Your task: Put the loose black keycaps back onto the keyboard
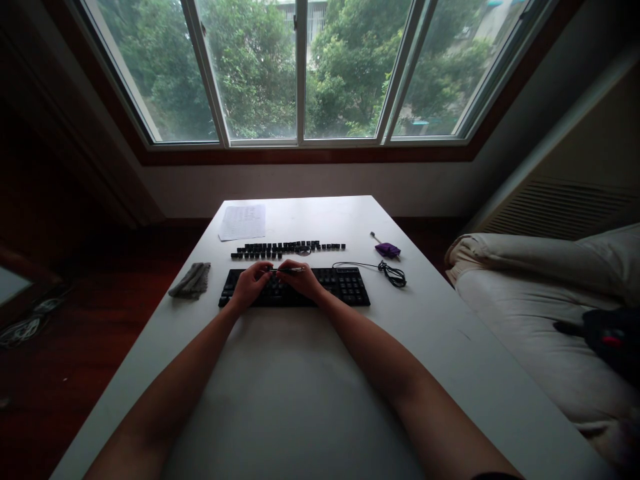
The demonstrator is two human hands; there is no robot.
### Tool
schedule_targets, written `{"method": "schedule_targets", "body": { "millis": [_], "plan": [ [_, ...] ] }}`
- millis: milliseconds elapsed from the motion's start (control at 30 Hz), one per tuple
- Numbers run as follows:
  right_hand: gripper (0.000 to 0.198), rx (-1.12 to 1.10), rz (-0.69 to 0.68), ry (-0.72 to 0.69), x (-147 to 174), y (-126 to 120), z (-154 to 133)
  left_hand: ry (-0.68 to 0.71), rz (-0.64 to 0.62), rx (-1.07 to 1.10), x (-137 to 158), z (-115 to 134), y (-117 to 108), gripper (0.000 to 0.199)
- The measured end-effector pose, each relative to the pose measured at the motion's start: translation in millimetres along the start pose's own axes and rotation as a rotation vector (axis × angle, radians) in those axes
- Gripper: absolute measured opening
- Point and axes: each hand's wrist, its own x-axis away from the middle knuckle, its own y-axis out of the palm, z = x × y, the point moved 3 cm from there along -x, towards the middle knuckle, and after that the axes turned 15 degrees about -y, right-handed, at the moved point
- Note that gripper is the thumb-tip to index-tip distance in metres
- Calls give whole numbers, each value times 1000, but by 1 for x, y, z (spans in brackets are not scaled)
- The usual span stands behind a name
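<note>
Grip on your right (302, 279) is closed, pinching a slim, pen-like tool (295, 269) that lies nearly level over the keyboard (351, 287). Your left grip (251, 283) curls just beside it, almost pinched shut; I cannot tell whether it has hold of anything. The keyboard sits directly beneath both grips and reaches well out to the right.

If the tool slips from that narrow pinch, it could scratch the board or jab your left grip, which is so near. Just beyond both grips, loose black keycaps (270, 252) stand in rows; a careless push forward might scatter them. To the right of the grips, the coiled cable (394, 274), if tugged, could drag the board askew.

A purple item (388, 250) lies beyond the cable; left of your left grip rests a grey cloth (193, 281), with a paper sheet (243, 222) farther out. The white counter (300, 380) spreads under everything. Past its far edge, a wide window (301, 73) shows trees (253, 83); well right of the grips stands a pale padded seat (515, 320), and well left, dark reddish floor (100, 313).
</note>
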Motion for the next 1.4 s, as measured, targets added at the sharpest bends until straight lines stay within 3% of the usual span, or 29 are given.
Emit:
{"method": "schedule_targets", "body": {
  "millis": [300,500,733,933,1400],
  "plan": [
    [30,120,-60,-87,0,2,-7,-1,-3,23,-1,-2,2,33],
    [29,127,-18,-80,1,0,1,15,-129,171,-2,-5,4,36],
    [30,143,-25,-107,0,1,1,1,-172,252,-4,-5,4,31],
    [26,165,-46,-193,-3,1,-5,-37,-121,325,-6,-5,4,28],
    [24,146,-59,-216,-3,2,-7,-68,-50,373,-7,-5,-1,29]
  ]
}}
